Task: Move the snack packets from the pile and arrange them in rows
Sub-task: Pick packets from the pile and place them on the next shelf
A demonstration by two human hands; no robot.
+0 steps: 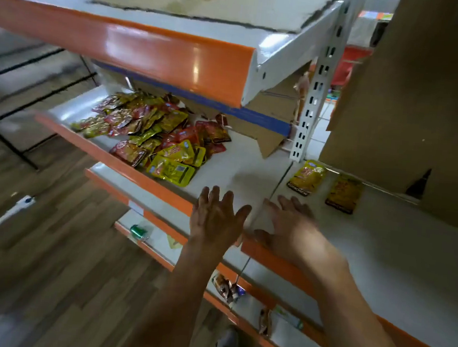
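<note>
**Empty hands, loose pile at the lip**

Both hands hover over the shelf's front edge, holding nothing: left hand [216, 217] with fingers spread, right hand [291, 225] blurred, fingers straight; the pile of snack packets [153, 132] lies to the left on the white shelf [245, 163], while two yellow packets [307, 179] [343, 192] sit side by side to the right, under a cardboard box [413, 101]. Risk, as I judge it: the pile's nearest packets lie close to the orange lip [143, 176]; a careless grab could drag slippery ones over it.
</note>
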